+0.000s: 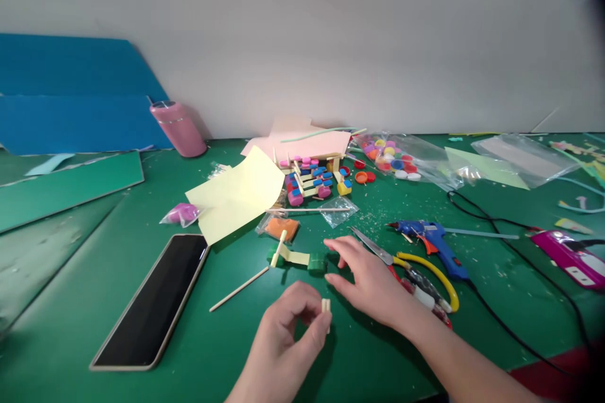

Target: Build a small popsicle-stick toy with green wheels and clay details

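Observation:
Near the front of the green table, my left hand pinches a short pale wooden piece between thumb and fingertips. Just beyond it, my right hand has its fingers apart and holds nothing. Its fingertips are beside the green end of a small assembly, made of pale strips between green parts, which lies on the table. A thin wooden stick lies to the left of that assembly. An orange lump in a clear wrapper is behind it.
A phone and yellow paper lie left. Colourful assemblies stand behind. Scissors, yellow-handled pliers and a blue glue gun with a black cord lie right. A pink bottle leans at the back.

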